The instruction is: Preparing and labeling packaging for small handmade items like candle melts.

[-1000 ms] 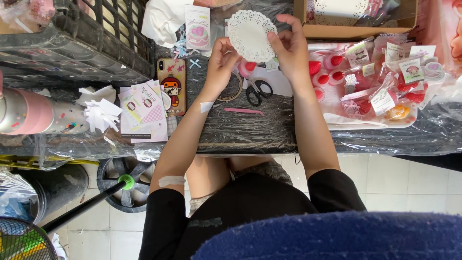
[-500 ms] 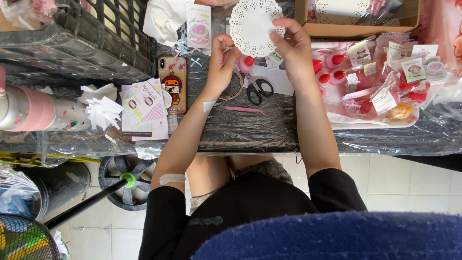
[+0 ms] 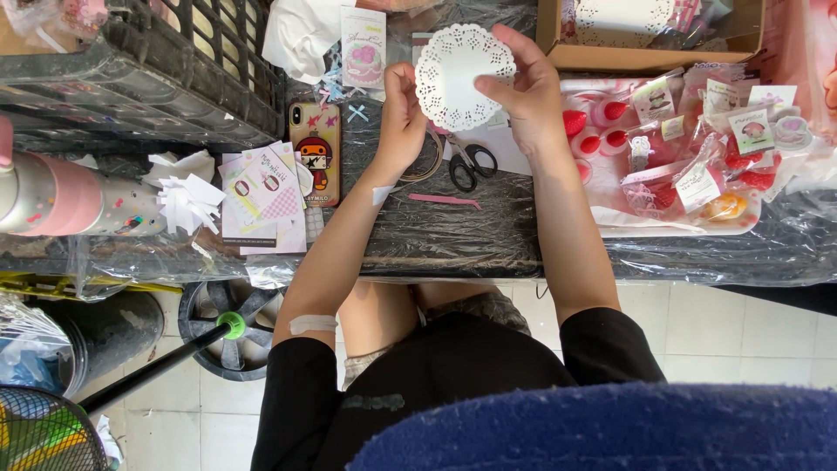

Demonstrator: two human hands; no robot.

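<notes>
Doily in hand, nothing yet attached.
Near edge: scissors [image 3: 472, 164] lie unused on the table [image 3: 471, 235]. Beyond, left hand [image 3: 403, 118] and right hand [image 3: 526, 92] pinch the bare white doily [image 3: 458, 74] above it; wrapped sweets [image 3: 697, 148] wait beside.

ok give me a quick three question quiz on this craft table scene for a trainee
1. True or false: both hands grip the white paper doily.
2. What lies on the black table nearest below the doily? A) scissors B) a stapler C) a glue gun
3. Fill in: the phone lies on the side of the ____ hand.

Key
1. True: the left hand pinches its left edge and the right hand its right edge.
2. A: black-handled scissors, with a pink strip just below.
3. Left.
</notes>
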